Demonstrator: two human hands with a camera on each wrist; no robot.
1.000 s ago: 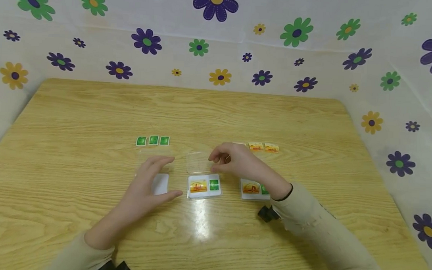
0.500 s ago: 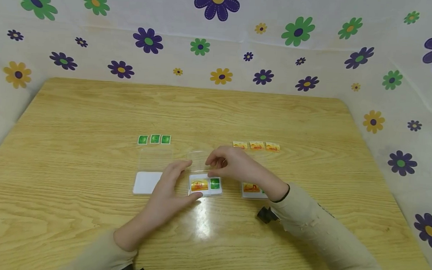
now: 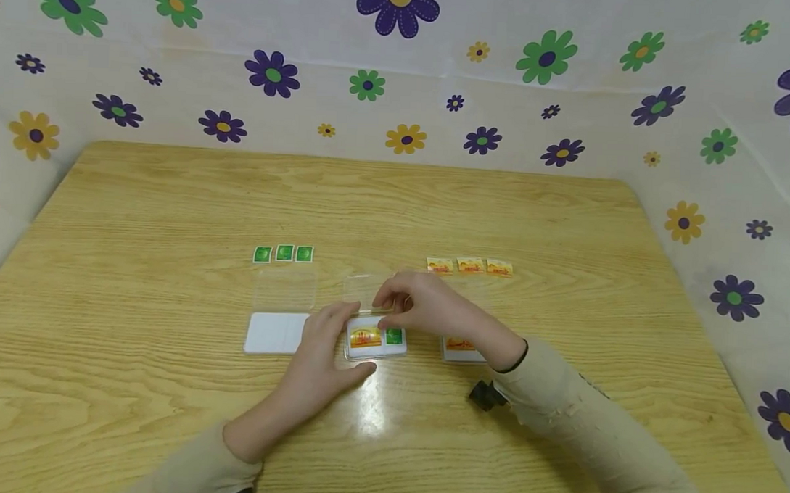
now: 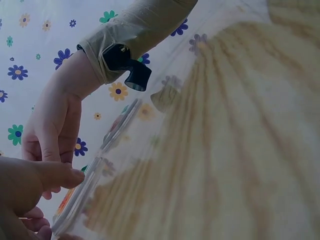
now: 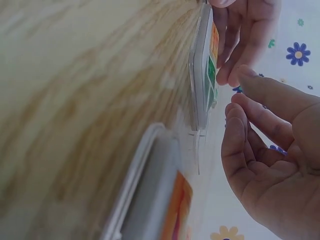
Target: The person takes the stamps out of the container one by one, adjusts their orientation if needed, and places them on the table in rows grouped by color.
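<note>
A small clear plastic case (image 3: pixel 360 358) lies at the middle, its transparent lid (image 3: pixel 357 285) folded back. In it, a white card bears an orange picture stamp (image 3: pixel 366 337) and a green stamp (image 3: pixel 394 338). My left hand (image 3: pixel 326 353) spans the case's left side, fingers at its back left corner and thumb by its front edge. Over the case's right half hovers my right hand (image 3: pixel 428 302), fingers loosely curled. In the right wrist view, that right hand (image 5: pixel 280 145) shows a gap between thumb and fingers with nothing held, just beside the green stamp (image 5: pixel 210 77).
Left of the middle, another case holds a plain white card (image 3: pixel 268 334). A third case (image 3: pixel 461 356) with an orange stamp sits partly under my right forearm. Behind lie three green stamps (image 3: pixel 284 253) at left and three orange stamps (image 3: pixel 470 266) at right. A flowered cloth (image 3: pixel 350 42) hangs behind the table.
My left hand has moved right from the left case to the middle case's side. My right hand has come slightly lower and nearer over the middle case.
</note>
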